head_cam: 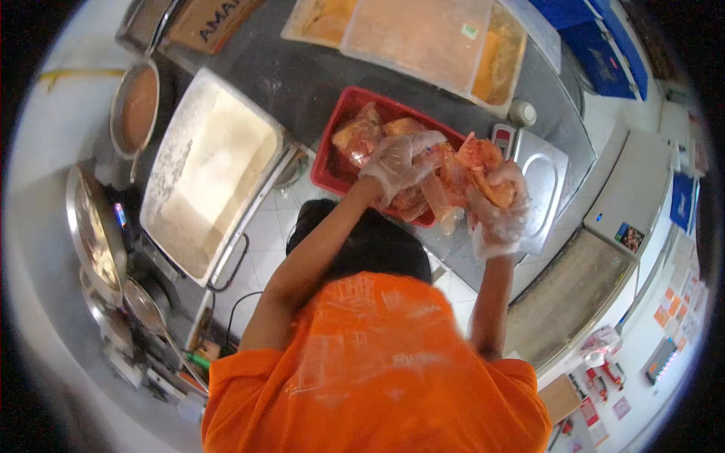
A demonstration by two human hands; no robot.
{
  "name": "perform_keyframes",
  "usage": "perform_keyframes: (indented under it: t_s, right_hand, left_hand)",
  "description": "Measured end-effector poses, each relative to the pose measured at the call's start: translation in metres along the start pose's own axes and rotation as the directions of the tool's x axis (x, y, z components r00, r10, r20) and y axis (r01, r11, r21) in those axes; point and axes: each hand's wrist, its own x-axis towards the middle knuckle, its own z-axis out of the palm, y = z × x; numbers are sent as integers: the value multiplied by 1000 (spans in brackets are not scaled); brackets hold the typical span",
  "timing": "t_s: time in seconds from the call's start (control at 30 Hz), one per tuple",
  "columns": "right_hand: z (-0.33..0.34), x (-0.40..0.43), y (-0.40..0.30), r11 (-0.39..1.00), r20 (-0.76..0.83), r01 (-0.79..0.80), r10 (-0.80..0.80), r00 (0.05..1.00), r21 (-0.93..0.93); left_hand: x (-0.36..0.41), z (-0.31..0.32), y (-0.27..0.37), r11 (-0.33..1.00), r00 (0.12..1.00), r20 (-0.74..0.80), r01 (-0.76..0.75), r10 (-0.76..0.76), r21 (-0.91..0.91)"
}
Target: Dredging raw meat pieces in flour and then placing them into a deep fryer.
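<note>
Clear plastic gloves cover both of my hands. My right hand [498, 204] is closed around a piece of raw meat [481, 158], held past the right end of a red plastic tray [330, 133]. My left hand [402, 161] is over the tray, its fingers at a thin plastic bag and reddish meat next to the piece in my right hand; whether it grips them I cannot tell. Bagged raw meat [359, 139] lies in the tray's left part. Clear plastic [442, 204] hangs over the tray's near right corner. A kitchen scale [538, 181] lies right behind my right hand.
A white tub of pale powder [212, 164] stands at the left, beside a sieve [136, 107]. Lidded containers of orange-brown contents [419, 39] sit at the far side. A small round white container [522, 114] is near the scale. Pans [96, 238] and a skimmer [144, 306] are far left.
</note>
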Motion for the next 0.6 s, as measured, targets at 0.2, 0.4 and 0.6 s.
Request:
perform_keyframes:
  t_s: [0.2, 0.4, 0.6]
  right_hand:
    - [101, -25, -67, 860, 385, -191, -7, 923, 474]
    - [309, 18, -29, 830, 719, -119, -390, 575, 545]
    - [336, 28, 20, 915, 785, 398, -196, 587, -69]
  left_hand:
    - [-82, -43, -28, 386, 922, -371, -304, -112, -871]
    - [-199, -55, -71, 289, 500, -508, -452, -701, -844]
    - [-202, -50, -66, 306, 514, -335, -142, -790, -941]
